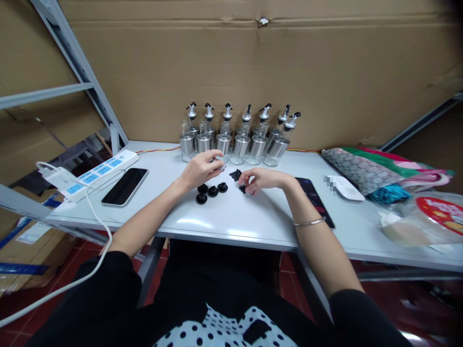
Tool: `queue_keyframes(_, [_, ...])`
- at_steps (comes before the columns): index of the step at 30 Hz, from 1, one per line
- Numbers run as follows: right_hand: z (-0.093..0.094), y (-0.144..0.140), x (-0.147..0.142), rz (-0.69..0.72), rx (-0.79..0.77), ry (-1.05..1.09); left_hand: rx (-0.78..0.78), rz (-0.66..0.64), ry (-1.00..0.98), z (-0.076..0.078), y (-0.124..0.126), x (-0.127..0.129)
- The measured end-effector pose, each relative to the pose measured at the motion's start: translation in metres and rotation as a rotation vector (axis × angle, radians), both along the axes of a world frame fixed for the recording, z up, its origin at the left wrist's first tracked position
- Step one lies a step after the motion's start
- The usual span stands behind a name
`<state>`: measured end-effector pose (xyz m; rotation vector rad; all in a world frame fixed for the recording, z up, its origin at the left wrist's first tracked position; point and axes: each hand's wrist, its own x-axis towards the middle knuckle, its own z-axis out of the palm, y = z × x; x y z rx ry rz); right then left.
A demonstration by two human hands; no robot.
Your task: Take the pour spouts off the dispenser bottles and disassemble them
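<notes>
My left hand [203, 169] is closed, with thumb and fingertips pinching a small silver pourer spout [223, 167], mostly hidden by the fingers. Just below that hand lie several round black stoppers [212, 191] on the white table. My right hand [261, 179] is curled over the table, its fingertips closed around a small black part [242, 189]. Beside those fingertips is a little pile of black parts [236, 174]. Behind both hands stand glass bottles with steel sleeves [241, 144]: the front row mostly has bare necks, while the back ones carry silver-and-black pourers [227, 112].
On the left are a white power strip [104, 171] with a cable and a dark phone [125, 186]. A second phone [316, 202] lies partly under my right forearm. Farther right are a white device [347, 189], a patterned bag [365, 171] and a plastic-wrapped tub [408, 229]. Cardboard [217, 62] walls the back.
</notes>
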<state>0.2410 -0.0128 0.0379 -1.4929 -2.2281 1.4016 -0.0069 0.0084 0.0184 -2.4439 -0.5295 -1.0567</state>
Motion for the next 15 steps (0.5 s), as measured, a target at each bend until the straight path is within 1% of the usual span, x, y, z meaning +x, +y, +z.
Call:
queue_keyframes(5, [-0.0030,0.0021,-0.0015,0.087,0.067,-0.107,-0.020,0.013,0.004,-0.0009,0.0005,-0.0002])
queue_keyframes(9, [-0.0076,0.0043,-0.0032,0.093,0.063,-0.111,-0.013,0.004,0.001,-0.0009,0.0003,-0.0003])
queue_keyframes(12, [-0.0073,0.0048,-0.0017,0.088,0.073,-0.113,-0.008,-0.012,-0.002,-0.0003,-0.0006,0.0003])
queue_keyframes(15, [-0.0043,0.0052,0.0014,0.091,0.178,-0.094,-0.059,-0.041,-0.017,-0.0003,-0.0018,0.0011])
